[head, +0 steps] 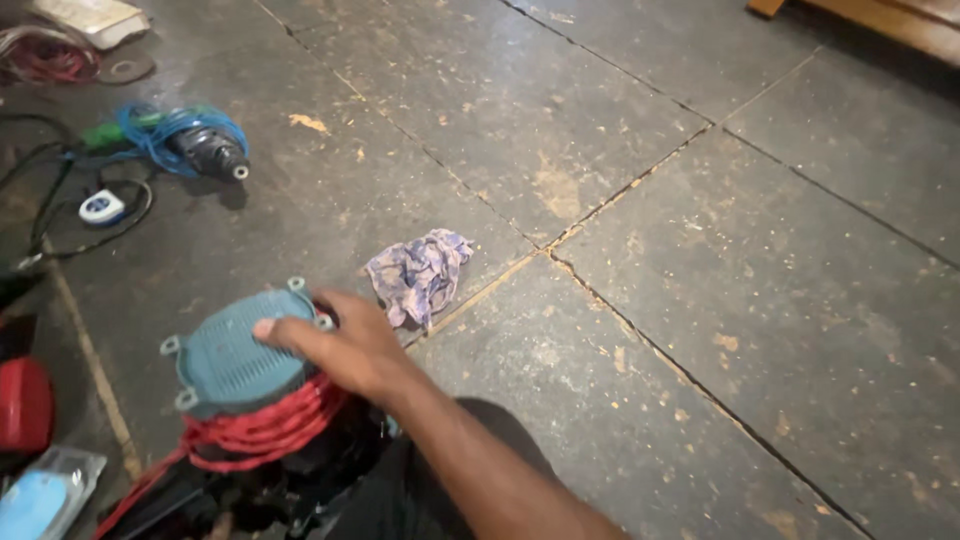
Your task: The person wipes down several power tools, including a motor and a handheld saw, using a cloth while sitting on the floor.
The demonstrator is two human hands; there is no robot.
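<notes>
My right hand (345, 350) reaches in from the lower right and grips the rim of a round teal vented tool housing (230, 355). The thumb lies across its top and the fingers curl over its far edge. A red cord (265, 430) is wound in several turns around the tool's dark body below the housing. A crumpled blue and pink cloth (420, 275) lies on the floor just right of the hand, apart from it. My left hand is out of view.
A dark power drill wrapped in blue cord (200, 148) lies at the far left, with black cables and a small white and blue object (102, 207) near it. A red object (22, 405) and a plastic packet (45, 490) sit at the lower left. Wooden furniture (880, 20) stands top right.
</notes>
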